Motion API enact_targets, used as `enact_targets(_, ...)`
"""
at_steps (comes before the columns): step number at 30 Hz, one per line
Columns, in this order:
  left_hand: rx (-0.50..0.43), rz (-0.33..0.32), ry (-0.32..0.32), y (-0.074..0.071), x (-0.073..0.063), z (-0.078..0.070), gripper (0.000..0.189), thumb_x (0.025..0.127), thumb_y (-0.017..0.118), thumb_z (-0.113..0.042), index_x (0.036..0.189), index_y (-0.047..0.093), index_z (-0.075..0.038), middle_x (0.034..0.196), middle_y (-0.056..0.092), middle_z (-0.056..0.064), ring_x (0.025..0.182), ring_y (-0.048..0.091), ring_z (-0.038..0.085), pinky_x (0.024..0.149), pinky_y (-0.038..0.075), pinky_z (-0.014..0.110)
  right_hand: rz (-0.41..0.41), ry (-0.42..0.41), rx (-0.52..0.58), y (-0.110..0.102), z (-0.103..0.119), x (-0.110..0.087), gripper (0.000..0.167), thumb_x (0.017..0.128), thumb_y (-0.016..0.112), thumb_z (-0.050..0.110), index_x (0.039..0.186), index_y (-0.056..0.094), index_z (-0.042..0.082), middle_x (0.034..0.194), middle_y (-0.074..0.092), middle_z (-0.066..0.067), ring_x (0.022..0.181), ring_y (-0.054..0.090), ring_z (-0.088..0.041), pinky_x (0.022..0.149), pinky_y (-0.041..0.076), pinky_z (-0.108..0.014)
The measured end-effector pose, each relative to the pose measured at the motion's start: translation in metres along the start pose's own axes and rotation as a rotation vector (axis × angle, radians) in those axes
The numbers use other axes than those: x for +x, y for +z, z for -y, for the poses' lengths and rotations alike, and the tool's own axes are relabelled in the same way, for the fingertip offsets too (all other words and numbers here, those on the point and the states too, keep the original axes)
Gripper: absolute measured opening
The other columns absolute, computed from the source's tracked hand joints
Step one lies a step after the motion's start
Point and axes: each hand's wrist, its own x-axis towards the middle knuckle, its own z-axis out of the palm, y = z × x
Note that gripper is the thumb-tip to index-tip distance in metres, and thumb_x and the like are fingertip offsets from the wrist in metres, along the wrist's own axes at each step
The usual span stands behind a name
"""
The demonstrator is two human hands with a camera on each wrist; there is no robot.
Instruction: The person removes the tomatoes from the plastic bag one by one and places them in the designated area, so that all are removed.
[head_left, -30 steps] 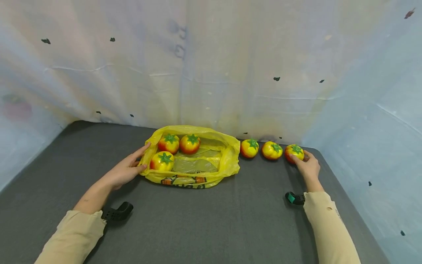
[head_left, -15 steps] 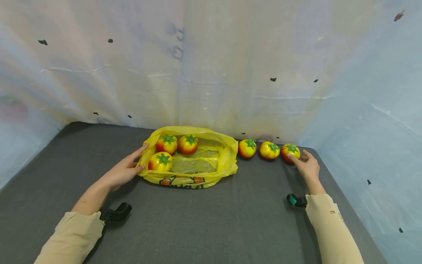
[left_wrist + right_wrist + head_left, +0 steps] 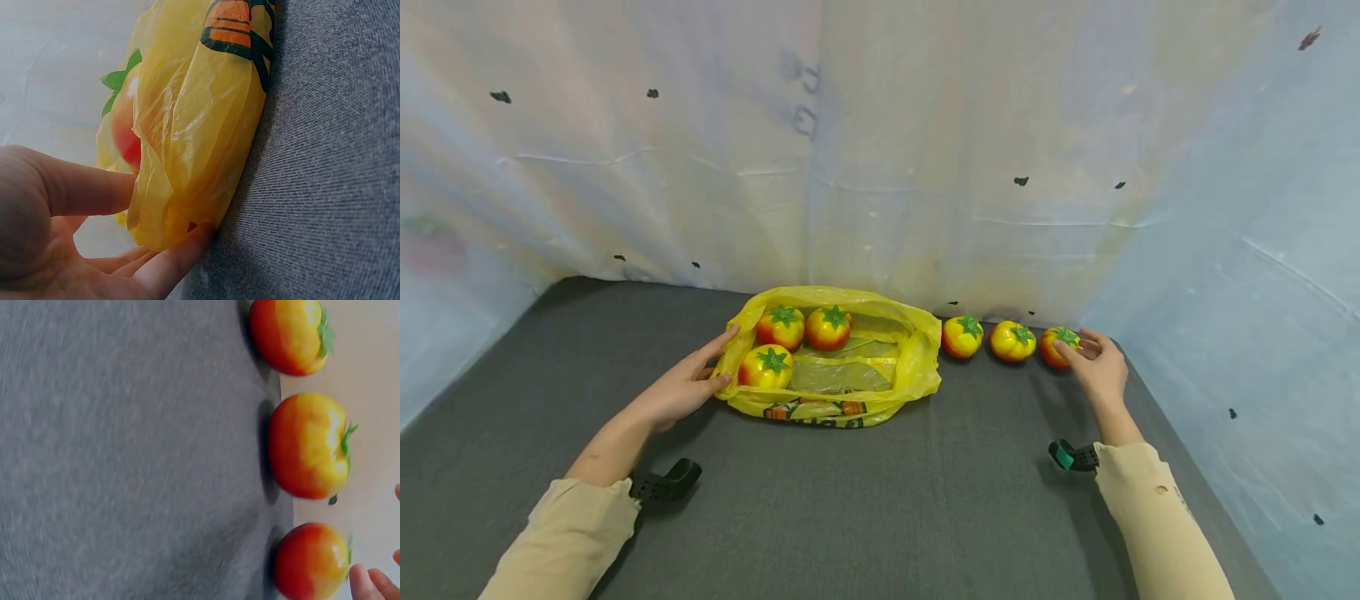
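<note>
A: Anything change in the last second?

B: Desk (image 3: 865, 517), no. Yellow bag (image 3: 921, 362), centre of frame, no: mouth gapes upward, three tomatoes (image 3: 828, 328) inside, toward its left. Only the right grip (image 3: 1101, 375) differs: it sits a bit higher against the rightmost tomato (image 3: 1050, 353), fingers looser.

A: Grip states?

B: Left grip (image 3: 681, 390): fingers extended, thumb and tips against the bag's left end, not wrapped round it. Right grip: looks released, fingers spread, thumb by the tomato's top. Contact or gap, can't tell.

A: Meaning for the work?

B: My read: that tomato bears its own weight on the desk, right of frame, in a row with the middle tomato (image 3: 1012, 343) and left tomato (image 3: 962, 337). Count: three bagged, three outside.

A: Materials?

B: Backdrop sheet (image 3: 880, 142): pale, creased. Desk: dark grey, finely ribbed, cloth-like. Bag: thin crinkled translucent film, orange-and-dark print (image 3: 228, 28). Tomatoes: glossy, squat, yellow into red; probably moulded. Leaves (image 3: 119, 80): green, pointed, mesh-like.
</note>
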Motion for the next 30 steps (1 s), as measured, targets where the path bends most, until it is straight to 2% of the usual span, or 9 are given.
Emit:
enact_targets(6,0.003,-0.005,-0.018,0.001,0.001,0.001,0.073,0.101,0.045,-0.009,0.156,-0.002,-0.022,0.153,0.006,0.035,0.132,0.016,0.064,0.100,0.032,0.068,0.011,-0.042,0.024,0.004,0.014,-0.007,0.070,0.088,0.065,0.044,0.145,0.042,0.009,0.143,0.046,-0.021,0.130,0.047,-0.035,0.100,0.043,-0.051)
enact_targets(22,-0.007,0.000,0.004,0.000,0.000,0.001,0.074,0.101,0.044,-0.006,0.156,-0.002,-0.021,0.154,0.005,0.034,0.132,0.016,0.064,0.101,0.032,0.067,0.074,-0.196,0.051,0.021,0.041,-0.024,0.061,0.090,0.066,0.037,0.141,0.048,0.007,0.137,0.052,-0.022,0.124,0.053,-0.035,0.098,0.045,-0.051)
enact_targets(30,0.000,0.007,0.001,0.000,0.000,0.001,0.073,0.101,0.044,-0.007,0.156,-0.003,-0.020,0.154,0.003,0.034,0.132,0.015,0.064,0.101,0.031,0.068,0.169,-0.234,0.113,0.037,0.055,-0.034,0.060,0.089,0.068,0.035,0.138,0.049,0.005,0.137,0.052,-0.020,0.123,0.053,-0.034,0.100,0.045,-0.049)
